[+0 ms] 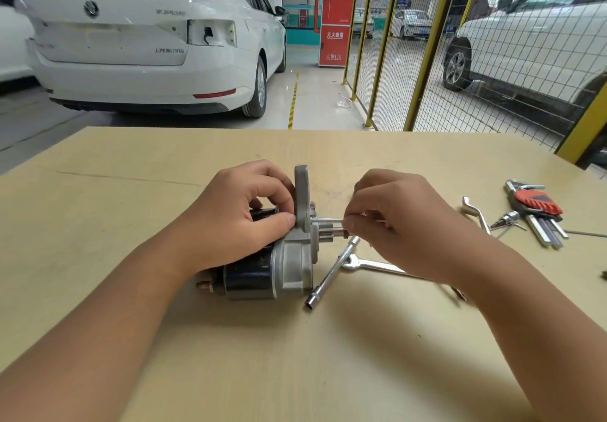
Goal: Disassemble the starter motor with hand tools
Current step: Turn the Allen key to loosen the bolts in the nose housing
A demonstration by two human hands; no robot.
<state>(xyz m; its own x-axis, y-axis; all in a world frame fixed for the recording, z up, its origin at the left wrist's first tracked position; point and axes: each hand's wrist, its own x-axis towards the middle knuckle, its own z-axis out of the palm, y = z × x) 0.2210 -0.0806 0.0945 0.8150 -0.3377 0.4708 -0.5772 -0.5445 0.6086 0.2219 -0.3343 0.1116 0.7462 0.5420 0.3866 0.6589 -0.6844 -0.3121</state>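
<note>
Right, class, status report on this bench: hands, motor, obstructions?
Left hand grips starter motor. Right hand pinches thin tool at its nose. Socket wrench lies alongside.

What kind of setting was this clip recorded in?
Most likely a car repair workshop or training garage. A white sedan with its tail light removed is parked beyond the wooden table, yellow mesh fencing partitions the floor, and a starter motor lies beside a hex key set.

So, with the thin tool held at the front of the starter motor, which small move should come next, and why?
Probably turn the thin tool with the right hand while the left hand holds the starter motor. The tool runs into the motor's front housing, and the motor looks whole.
</note>
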